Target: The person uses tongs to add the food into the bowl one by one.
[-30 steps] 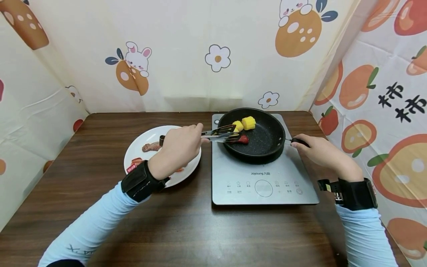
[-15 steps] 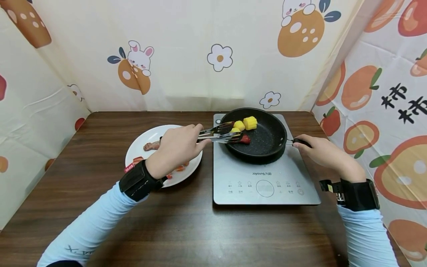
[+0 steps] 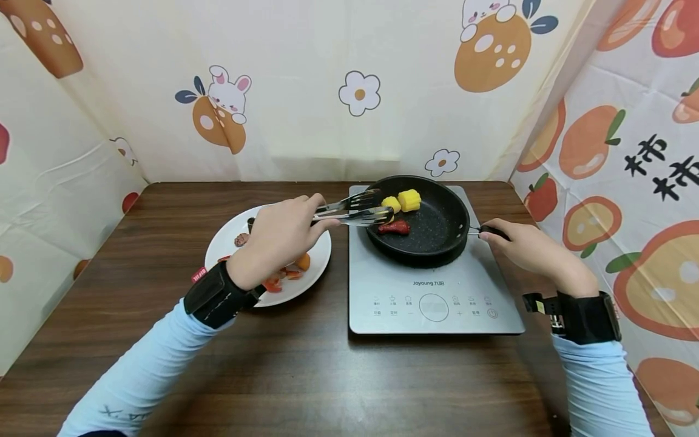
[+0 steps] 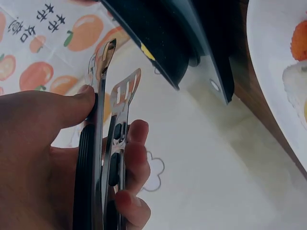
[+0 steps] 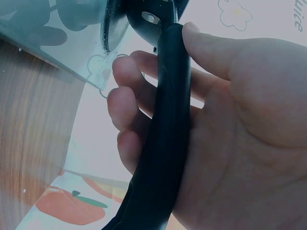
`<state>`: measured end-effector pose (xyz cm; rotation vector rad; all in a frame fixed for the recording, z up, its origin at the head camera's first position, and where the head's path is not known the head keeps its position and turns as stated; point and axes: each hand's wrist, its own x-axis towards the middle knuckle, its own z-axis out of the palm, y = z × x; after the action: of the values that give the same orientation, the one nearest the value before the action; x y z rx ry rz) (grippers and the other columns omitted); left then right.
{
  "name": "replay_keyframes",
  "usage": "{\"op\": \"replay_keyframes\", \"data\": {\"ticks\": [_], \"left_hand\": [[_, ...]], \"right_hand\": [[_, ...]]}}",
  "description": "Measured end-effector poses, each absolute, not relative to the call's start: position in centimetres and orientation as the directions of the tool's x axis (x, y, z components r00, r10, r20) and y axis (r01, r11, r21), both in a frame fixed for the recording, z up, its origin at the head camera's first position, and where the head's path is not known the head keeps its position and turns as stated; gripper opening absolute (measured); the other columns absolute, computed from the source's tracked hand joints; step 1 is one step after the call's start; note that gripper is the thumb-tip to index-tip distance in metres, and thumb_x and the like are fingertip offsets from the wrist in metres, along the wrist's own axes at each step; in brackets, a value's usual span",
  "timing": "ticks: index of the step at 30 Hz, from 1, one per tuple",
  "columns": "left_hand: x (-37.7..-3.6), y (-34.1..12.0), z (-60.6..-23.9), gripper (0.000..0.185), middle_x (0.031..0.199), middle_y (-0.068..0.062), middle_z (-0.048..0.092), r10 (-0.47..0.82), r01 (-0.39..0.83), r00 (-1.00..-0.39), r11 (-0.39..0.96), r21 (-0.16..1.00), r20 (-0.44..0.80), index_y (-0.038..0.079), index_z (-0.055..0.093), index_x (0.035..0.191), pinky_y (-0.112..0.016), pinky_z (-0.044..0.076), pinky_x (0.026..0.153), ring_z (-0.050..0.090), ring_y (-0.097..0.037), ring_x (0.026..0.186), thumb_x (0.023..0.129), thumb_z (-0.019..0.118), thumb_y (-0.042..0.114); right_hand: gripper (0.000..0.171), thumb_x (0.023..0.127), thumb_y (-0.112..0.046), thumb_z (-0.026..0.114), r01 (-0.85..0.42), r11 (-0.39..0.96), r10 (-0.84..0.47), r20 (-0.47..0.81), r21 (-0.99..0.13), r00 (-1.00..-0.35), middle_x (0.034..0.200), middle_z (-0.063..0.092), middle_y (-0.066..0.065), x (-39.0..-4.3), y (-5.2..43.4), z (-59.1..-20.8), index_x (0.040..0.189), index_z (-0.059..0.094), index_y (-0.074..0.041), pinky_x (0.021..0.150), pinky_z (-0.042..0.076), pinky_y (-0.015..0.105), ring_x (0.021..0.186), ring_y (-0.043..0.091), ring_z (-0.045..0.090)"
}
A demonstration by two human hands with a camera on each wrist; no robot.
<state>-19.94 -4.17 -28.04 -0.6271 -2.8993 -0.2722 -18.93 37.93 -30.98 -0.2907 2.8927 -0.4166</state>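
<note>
My left hand (image 3: 278,237) holds metal tongs (image 3: 357,209) with black grips, thumb on one arm and fingers on the other. The tongs' slotted ends stand apart over the left rim of a black frying pan (image 3: 437,227), with no food between them in the left wrist view. A dark red drumstick-shaped piece (image 3: 394,227) lies in the pan beside yellow corn pieces (image 3: 409,200). The fingers of my right hand (image 3: 524,249) curl round the pan's black handle (image 5: 170,110). Under my left forearm and hand is a white plate (image 3: 319,258) of food, partly hidden.
The pan stands on a silver induction cooktop (image 3: 393,303) with touch controls. Both sit on a dark wooden table (image 3: 327,376). Food on the plate includes an orange round piece (image 3: 303,261) and reddish slices (image 3: 273,284). Printed curtains (image 3: 295,91) enclose the table's back and sides.
The tongs have let go of the red drumstick-shaped piece, which now lies in the pan. My left hand has drawn back slightly left with the tongs. My right hand stays on the handle.
</note>
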Motion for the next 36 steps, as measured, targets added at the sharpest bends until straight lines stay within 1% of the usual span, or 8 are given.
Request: {"op": "replay_keyframes", "data": {"ticks": [7, 10, 14, 19, 22, 26, 30, 36], "left_hand": [[-20.2, -6.1, -27.7, 0.045, 0.077, -0.006, 0.062, 0.331, 0.367, -0.917, 0.918, 0.149, 0.222, 0.007, 0.059, 0.113, -0.035, 0.039, 0.05, 0.059, -0.024, 0.063, 0.102, 0.055, 0.051], [-20.3, -7.4, -27.7, 0.049, 0.082, -0.011, 0.066, 0.288, 0.326, -0.933, 0.931, 0.167, 0.216, 0.005, 0.059, 0.12, -0.039, 0.044, 0.053, 0.063, -0.027, 0.068, 0.102, 0.055, 0.05], [-20.1, -9.4, -27.8, 0.054, 0.096, -0.016, 0.072, 0.236, 0.271, -0.955, 0.941, 0.202, 0.182, 0.004, 0.058, 0.13, -0.044, 0.049, 0.057, 0.068, -0.031, 0.077, 0.102, 0.055, 0.051], [-19.8, -12.1, -28.0, 0.056, 0.087, -0.014, 0.073, 0.192, 0.219, -0.972, 0.95, 0.224, 0.138, 0.004, 0.056, 0.134, -0.038, 0.044, 0.05, 0.067, -0.028, 0.071, 0.102, 0.056, 0.05], [-19.6, -13.5, -28.2, 0.057, 0.087, -0.014, 0.073, 0.166, 0.189, -0.979, 0.957, 0.22, 0.117, 0.004, 0.055, 0.135, -0.035, 0.042, 0.048, 0.066, -0.029, 0.07, 0.102, 0.055, 0.051], [-19.4, -15.5, -28.6, 0.057, 0.094, -0.018, 0.073, 0.137, 0.155, -0.986, 0.966, 0.209, 0.1, 0.004, 0.054, 0.135, -0.036, 0.041, 0.048, 0.065, -0.03, 0.069, 0.102, 0.054, 0.051], [-19.2, -17.7, -29.2, 0.055, 0.095, -0.02, 0.073, 0.119, 0.134, -0.989, 0.971, 0.199, 0.087, 0.004, 0.055, 0.134, -0.036, 0.038, 0.048, 0.061, -0.029, 0.068, 0.102, 0.056, 0.049], [-19.0, -20.2, -30.4, 0.054, 0.089, -0.019, 0.071, 0.111, 0.119, -0.992, 0.977, 0.179, 0.058, 0.004, 0.055, 0.133, -0.035, 0.036, 0.048, 0.058, -0.027, 0.066, 0.102, 0.057, 0.048]], "right_hand": [[0.052, 0.109, -0.04, 0.044, -0.167, 0.941, -0.225, -0.175, -0.295, -0.959, 0.127, 0.064, 0.028, -19.0, 37.8, -31.0, 0.141, 0.049, 0.001, 0.097, 0.047, 0.066, 0.115, 0.046, 0.062], [0.053, 0.109, -0.041, 0.043, -0.162, 0.941, -0.221, -0.178, -0.298, -0.959, 0.126, 0.064, 0.028, -19.1, 37.8, -30.9, 0.141, 0.049, 0.001, 0.097, 0.047, 0.066, 0.114, 0.046, 0.061], [0.053, 0.109, -0.042, 0.043, -0.157, 0.943, -0.217, -0.184, -0.294, -0.959, 0.125, 0.064, 0.028, -19.2, 37.7, -30.8, 0.141, 0.049, 0.001, 0.096, 0.047, 0.066, 0.112, 0.045, 0.062], [0.053, 0.109, -0.041, 0.043, -0.153, 0.946, -0.213, -0.19, -0.287, -0.958, 0.126, 0.064, 0.028, -19.3, 37.5, -30.8, 0.141, 0.049, 0.002, 0.097, 0.046, 0.067, 0.113, 0.046, 0.061], [0.052, 0.109, -0.04, 0.044, -0.155, 0.946, -0.214, -0.19, -0.285, -0.958, 0.126, 0.064, 0.028, -19.3, 37.5, -30.8, 0.14, 0.049, 0.002, 0.097, 0.046, 0.067, 0.113, 0.045, 0.061], [0.052, 0.109, -0.04, 0.043, -0.166, 0.943, -0.225, -0.184, -0.288, -0.957, 0.124, 0.064, 0.028, -19.2, 37.5, -30.9, 0.139, 0.05, 0.002, 0.096, 0.047, 0.066, 0.112, 0.044, 0.062], [0.051, 0.109, -0.04, 0.043, -0.174, 0.941, -0.231, -0.178, -0.289, -0.957, 0.124, 0.065, 0.027, -19.2, 37.4, -31.0, 0.138, 0.051, 0.002, 0.095, 0.047, 0.065, 0.111, 0.044, 0.063], [0.049, 0.109, -0.039, 0.045, -0.163, 0.946, -0.218, -0.178, -0.28, -0.96, 0.12, 0.065, 0.025, -19.2, 37.6, -31.1, 0.137, 0.051, 0.001, 0.094, 0.048, 0.065, 0.107, 0.041, 0.062]]}}
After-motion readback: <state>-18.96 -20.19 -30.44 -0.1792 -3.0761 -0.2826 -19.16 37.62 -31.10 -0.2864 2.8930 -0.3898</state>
